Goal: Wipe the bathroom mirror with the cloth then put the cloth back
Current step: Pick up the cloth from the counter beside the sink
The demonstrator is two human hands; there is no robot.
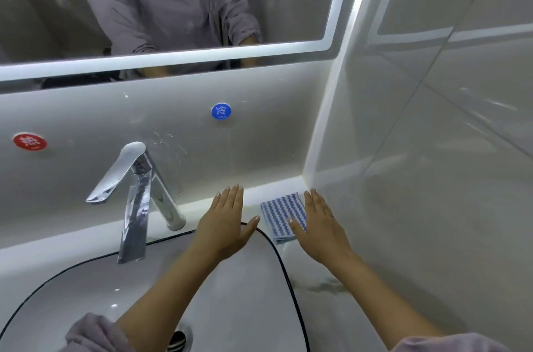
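Two bare, flat hands at a bathroom sink, a folded cloth between them, the mirror above.

At far left a red sticker (30, 141) marks the hot side; beside it a chrome faucet (135, 196) leans over the sink (86, 294). The mirror (173, 5) fills the upper left and centre and looks hazy with smudges, so the wiping seems not yet done. A blue sticker (221, 111) sits below it. At lower centre the left hand (227, 222) is spread palm down over the sink's back rim, fingers straight, holding nothing. Just right of it the blue-and-white cloth (281, 213) lies on the counter (317, 274), tucked into the corner, likely to stay clear of the water. The right hand (321, 225), also flat and gripping nothing, overlaps the cloth's right edge, well placed to take it up; whether it presses on the cloth I cannot tell.
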